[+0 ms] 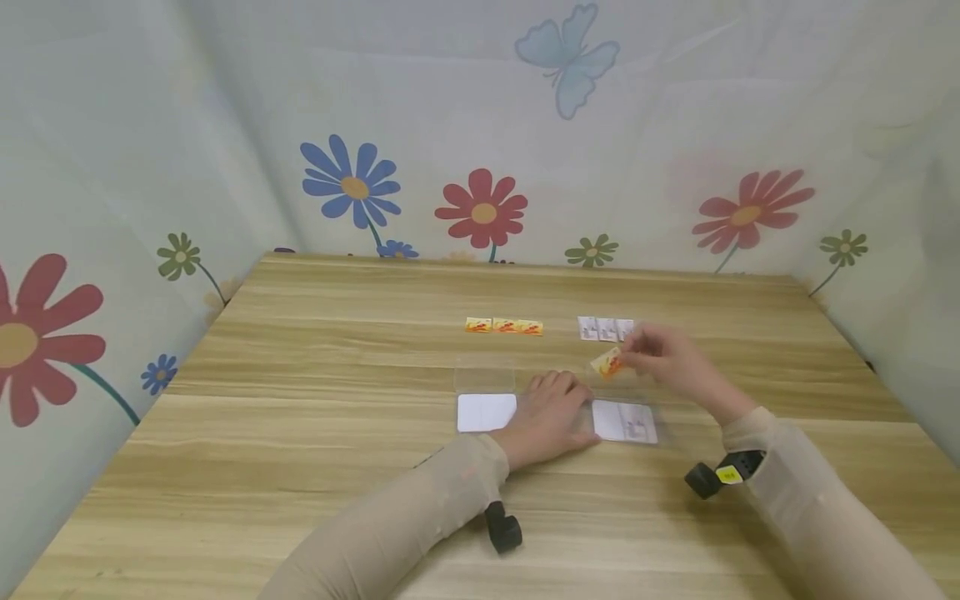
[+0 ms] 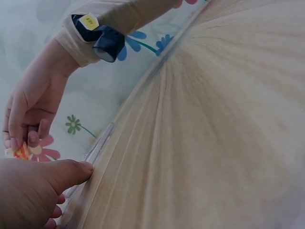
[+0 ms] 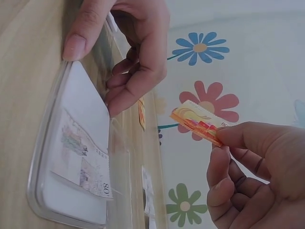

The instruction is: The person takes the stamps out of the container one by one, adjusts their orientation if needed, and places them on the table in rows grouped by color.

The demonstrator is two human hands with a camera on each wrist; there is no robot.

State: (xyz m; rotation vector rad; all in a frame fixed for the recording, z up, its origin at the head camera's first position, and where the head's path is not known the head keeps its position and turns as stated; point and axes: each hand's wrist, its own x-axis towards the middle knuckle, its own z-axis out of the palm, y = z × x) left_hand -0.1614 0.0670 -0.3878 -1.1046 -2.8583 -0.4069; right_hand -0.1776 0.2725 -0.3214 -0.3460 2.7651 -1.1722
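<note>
My right hand [image 1: 663,358] pinches an orange-and-yellow postage stamp [image 3: 200,123] between thumb and fingertips, held in the air above a clear plastic case [image 3: 38,176]. A white insert [image 1: 607,419] lies in that case, with a pale printed stamp [image 3: 81,157] at its right side. The case's transparent lid [image 3: 121,157] stands folded back at the far side. My left hand [image 1: 547,421] grips the left end of this case, thumb [image 2: 76,174] at the near corner and curled fingers at the far one.
A second clear case [image 1: 483,375] with a white insert [image 1: 486,412] lies left of my left hand. Behind the cases are a row of three orange stamps [image 1: 504,326] and a row of three pale stamps [image 1: 606,329]. A flowered curtain [image 1: 420,100] borders the wooden table [image 1: 300,467].
</note>
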